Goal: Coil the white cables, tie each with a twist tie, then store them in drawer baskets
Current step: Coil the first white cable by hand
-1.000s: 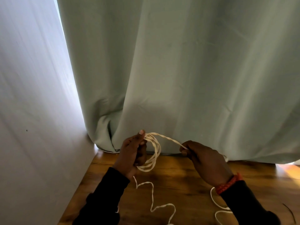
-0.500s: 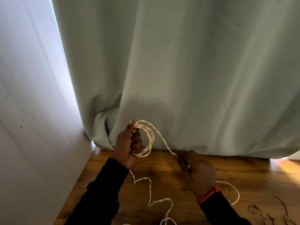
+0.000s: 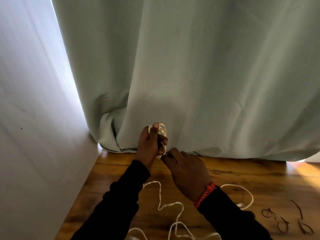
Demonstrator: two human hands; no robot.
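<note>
Our left hand (image 3: pixel 149 144) grips the coiled cable (image 3: pixel 162 135); our right hand (image 3: pixel 187 174) pinches its strand. Loops should stay even, slack fed steadily off the desk (image 3: pixel 242 174).

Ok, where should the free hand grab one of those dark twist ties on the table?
Probably the straight twist tie: pinch its middle from above with the right hand. It lies flat on the table, apart from the looped ones, on that hand's side.

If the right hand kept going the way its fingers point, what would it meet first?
The right hand points up-left at the cable coil held in the left hand; it would probably meet the coil's lower end first, and may already touch it.
</note>
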